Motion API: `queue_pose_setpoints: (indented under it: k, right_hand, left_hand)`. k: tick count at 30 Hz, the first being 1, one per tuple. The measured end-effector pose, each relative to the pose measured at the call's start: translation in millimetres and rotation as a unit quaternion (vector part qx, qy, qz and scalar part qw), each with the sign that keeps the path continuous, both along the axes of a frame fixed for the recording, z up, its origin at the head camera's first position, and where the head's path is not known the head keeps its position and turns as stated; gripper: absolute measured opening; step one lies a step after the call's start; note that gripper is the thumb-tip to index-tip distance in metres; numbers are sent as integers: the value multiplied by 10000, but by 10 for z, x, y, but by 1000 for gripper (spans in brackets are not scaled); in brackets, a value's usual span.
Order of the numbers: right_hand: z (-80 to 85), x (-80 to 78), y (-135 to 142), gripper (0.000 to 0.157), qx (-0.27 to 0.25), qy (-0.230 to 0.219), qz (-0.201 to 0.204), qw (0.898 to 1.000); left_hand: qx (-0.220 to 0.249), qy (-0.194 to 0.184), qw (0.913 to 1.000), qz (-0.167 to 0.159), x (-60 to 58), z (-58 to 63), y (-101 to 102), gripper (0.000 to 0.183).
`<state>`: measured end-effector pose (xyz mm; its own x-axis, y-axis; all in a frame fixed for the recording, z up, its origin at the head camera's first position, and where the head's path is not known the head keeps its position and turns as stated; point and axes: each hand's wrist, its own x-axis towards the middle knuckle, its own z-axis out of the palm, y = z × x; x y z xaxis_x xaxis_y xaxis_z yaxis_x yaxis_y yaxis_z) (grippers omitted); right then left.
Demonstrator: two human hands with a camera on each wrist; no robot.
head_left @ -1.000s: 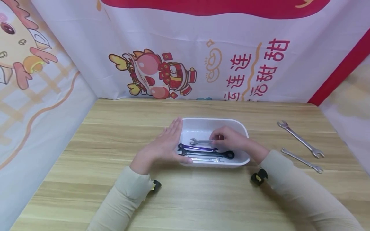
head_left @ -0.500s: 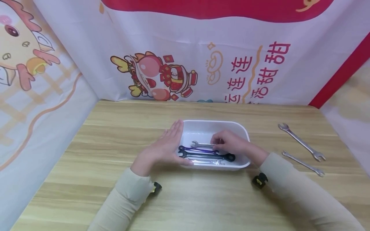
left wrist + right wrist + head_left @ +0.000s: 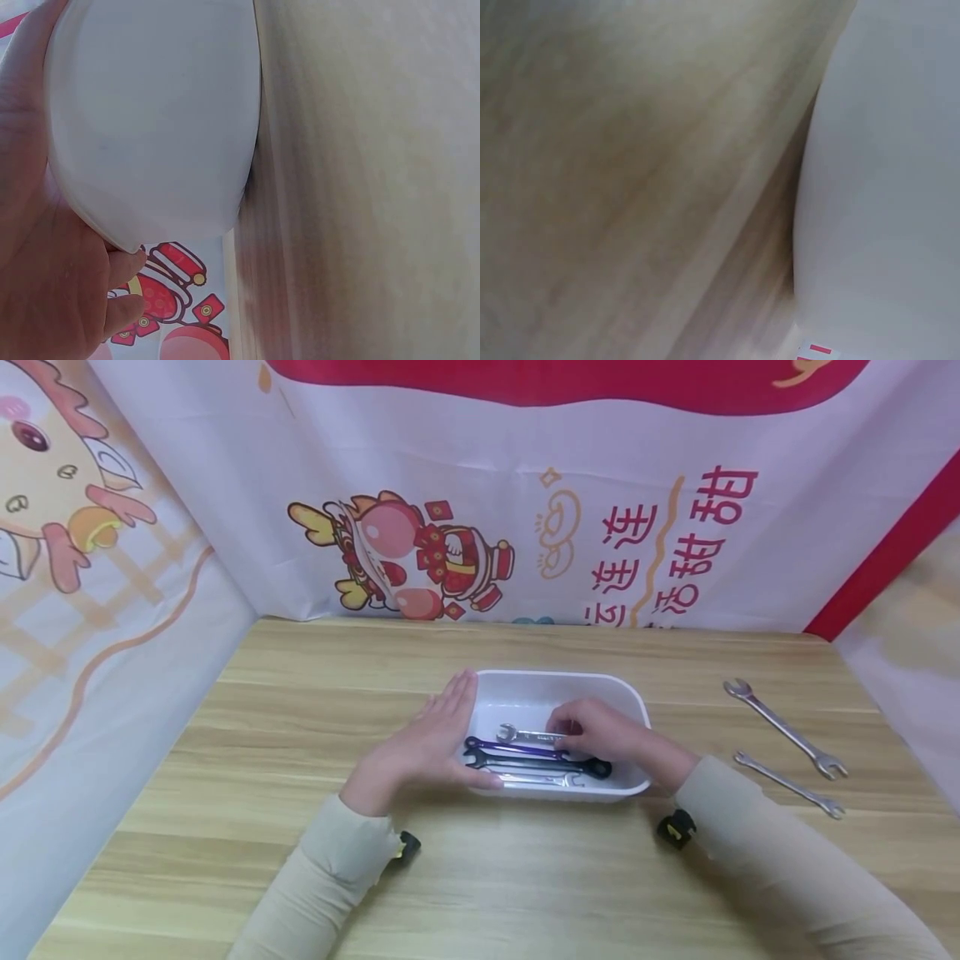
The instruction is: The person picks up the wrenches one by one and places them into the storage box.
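Note:
A white plastic bin [image 3: 555,675] stands on the wooden table with several wrenches lying lengthwise in it. My left hand [image 3: 420,743] rests along its left end, fingers straight at the rim and thumb stretched over the front left corner. Inside the bin, my right hand [image 3: 600,731] pinches the right end of a silver wrench [image 3: 521,734]; that end is hidden by the fingers. In front of it lie a purple wrench [image 3: 517,748], a black wrench [image 3: 543,764] and another silver wrench [image 3: 543,778]. The right wrist view has only the bin's outer wall [image 3: 885,187] and tabletop.
Two more silver wrenches lie on the table right of the bin, a larger open-ended wrench [image 3: 783,727] and a smaller wrench [image 3: 787,783]. A printed cloth [image 3: 450,460] hangs along the table's back edge, with cloth at both sides too.
The silver wrench in my right hand has turned slightly, so more of its flat face shows. Both hands keep their places at the bin; the head view has shifted a little.

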<state>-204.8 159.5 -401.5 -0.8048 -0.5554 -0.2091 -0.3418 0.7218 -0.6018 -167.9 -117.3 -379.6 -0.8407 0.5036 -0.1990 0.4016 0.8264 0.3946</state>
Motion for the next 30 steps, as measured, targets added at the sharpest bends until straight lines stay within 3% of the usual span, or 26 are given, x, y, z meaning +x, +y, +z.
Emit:
queue_pose_setpoints:
  k: [30]
  right_hand:
    - [5,4,9,18,-18,285,234,9993]
  left_hand:
    - [18,12,10000,-43,-12,-4,-11,144]
